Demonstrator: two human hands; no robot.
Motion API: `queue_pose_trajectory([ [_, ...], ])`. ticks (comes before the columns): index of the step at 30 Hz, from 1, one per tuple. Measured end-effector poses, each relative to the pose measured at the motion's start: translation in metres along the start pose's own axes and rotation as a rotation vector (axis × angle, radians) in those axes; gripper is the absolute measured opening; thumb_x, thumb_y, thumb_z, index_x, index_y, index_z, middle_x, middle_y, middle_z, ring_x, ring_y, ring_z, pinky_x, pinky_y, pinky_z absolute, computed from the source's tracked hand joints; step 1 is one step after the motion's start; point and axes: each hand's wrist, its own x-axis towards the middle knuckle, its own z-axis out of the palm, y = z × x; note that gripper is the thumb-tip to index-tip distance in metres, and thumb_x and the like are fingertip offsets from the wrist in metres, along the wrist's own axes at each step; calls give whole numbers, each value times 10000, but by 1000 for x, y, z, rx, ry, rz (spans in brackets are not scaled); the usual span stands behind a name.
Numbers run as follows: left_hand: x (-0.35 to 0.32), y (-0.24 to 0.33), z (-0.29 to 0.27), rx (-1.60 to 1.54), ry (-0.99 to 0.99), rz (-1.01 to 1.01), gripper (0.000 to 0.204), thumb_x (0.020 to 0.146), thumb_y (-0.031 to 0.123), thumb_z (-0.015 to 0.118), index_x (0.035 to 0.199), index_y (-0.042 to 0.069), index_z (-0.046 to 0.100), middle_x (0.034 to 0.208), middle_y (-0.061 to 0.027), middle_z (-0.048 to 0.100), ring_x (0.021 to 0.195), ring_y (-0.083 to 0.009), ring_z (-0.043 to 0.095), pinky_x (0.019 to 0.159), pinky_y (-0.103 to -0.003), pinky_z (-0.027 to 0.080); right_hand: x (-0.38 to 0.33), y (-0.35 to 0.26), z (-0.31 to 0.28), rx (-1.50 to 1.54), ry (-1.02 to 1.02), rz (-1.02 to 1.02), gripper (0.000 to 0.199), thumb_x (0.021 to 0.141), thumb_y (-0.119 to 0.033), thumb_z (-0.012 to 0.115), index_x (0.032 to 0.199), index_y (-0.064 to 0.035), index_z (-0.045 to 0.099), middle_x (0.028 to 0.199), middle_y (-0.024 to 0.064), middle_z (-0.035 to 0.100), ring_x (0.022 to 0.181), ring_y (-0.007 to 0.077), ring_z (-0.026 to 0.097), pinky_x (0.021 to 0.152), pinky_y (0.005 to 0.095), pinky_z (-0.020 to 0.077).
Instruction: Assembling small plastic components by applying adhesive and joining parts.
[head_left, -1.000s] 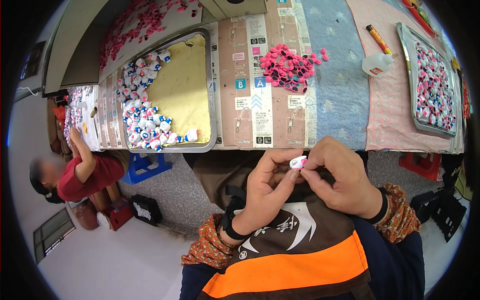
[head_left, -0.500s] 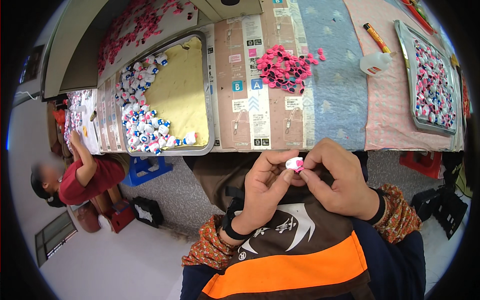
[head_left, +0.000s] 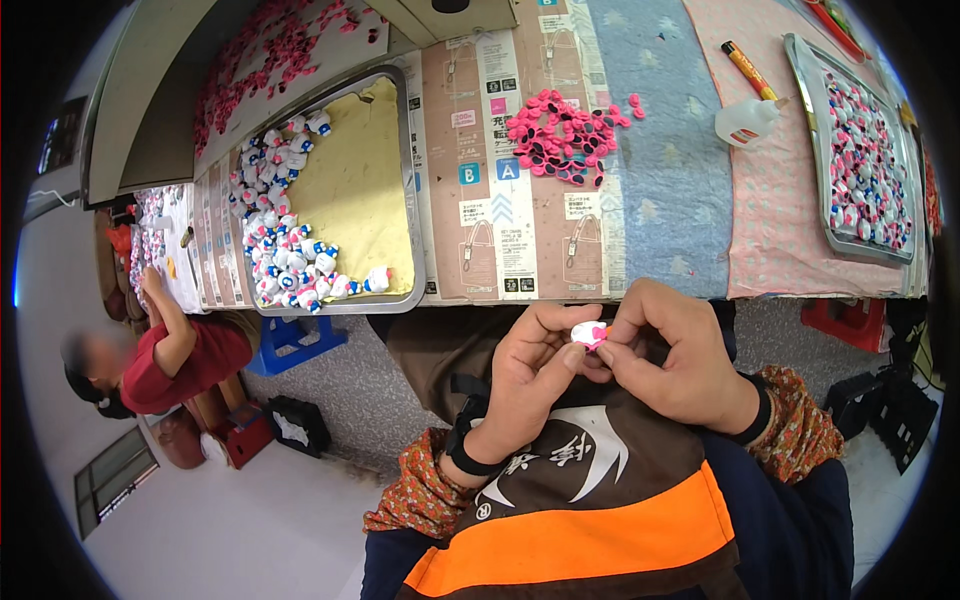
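Note:
Just off the table's front edge, a small white and pink figurine [head_left: 588,335] is pinched between both my hands. My left hand [head_left: 535,365] closes on its left side, thumb and forefinger against the white part. My right hand [head_left: 675,365] grips the pink part with thumb and fingertips; the fingers hide some of it. On the table beyond lies a pile of pink pieces with dark faces [head_left: 562,138]. At the left, a metal tray [head_left: 420,215] holds many white figurines with blue and pink parts [head_left: 290,255] on a yellow lining.
A white squeeze bottle [head_left: 747,123] and a yellow tube [head_left: 748,70] lie on the pink cloth [head_left: 765,210]. Another tray [head_left: 828,200], full of small figurines, stands at the right. A person in a red shirt [head_left: 200,350] works at the far left by a blue stool [head_left: 300,345].
The figurine has turned slightly between my fingers, so its pink part faces up more. Both hands stay in nearly the same place. The whole view has shifted a little.

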Motion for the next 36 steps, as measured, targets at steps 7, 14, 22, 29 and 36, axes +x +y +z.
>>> queue_pose_trajectory([
  [7, -1, 0, -3, 2, -5, -67, 331, 998, 140, 560, 1278, -32, 516, 1097, -132, 645, 914, -161, 668, 783, -300, 587, 3, -2, -1, 96, 1, 133, 127, 845, -32, 716, 876, -18, 594, 744, 34, 592, 600, 61, 565, 519, 221, 438],
  [14, -1, -1, -6, -79, -16, -151, 340, 1005, 155, 548, 1298, -12, 507, 1117, -127, 642, 913, -168, 679, 800, -340, 608, 1, 3, -5, 114, -40, 99, 67, 879, -20, 686, 893, -2, 624, 777, 32, 634, 666, 45, 578, 568, 215, 452],
  [22, -3, 0, -3, -139, -4, -189, 288, 1015, 139, 521, 1268, 10, 477, 1114, -126, 637, 950, -190, 683, 824, -357, 609, 0, 4, -5, 344, -86, 222, 69, 894, -24, 673, 925, -3, 615, 764, 4, 642, 663, 16, 570, 567, 193, 447],
  [29, -3, -2, 0, 74, 7, -68, 259, 988, 40, 529, 1232, 3, 450, 1142, -145, 617, 1030, -189, 654, 843, -334, 596, 0, 3, -1, 82, -58, 125, 147, 839, -45, 689, 923, -13, 573, 702, -3, 549, 564, 22, 490, 500, 207, 398],
  [36, -4, -4, 4, 159, -8, 11, 246, 952, -32, 529, 1184, -7, 450, 1149, -124, 597, 1073, -159, 619, 897, -304, 557, 2, 0, 0, 43, -39, 96, 180, 793, -34, 688, 857, -19, 521, 658, 10, 504, 521, 72, 452, 471, 265, 365],
])
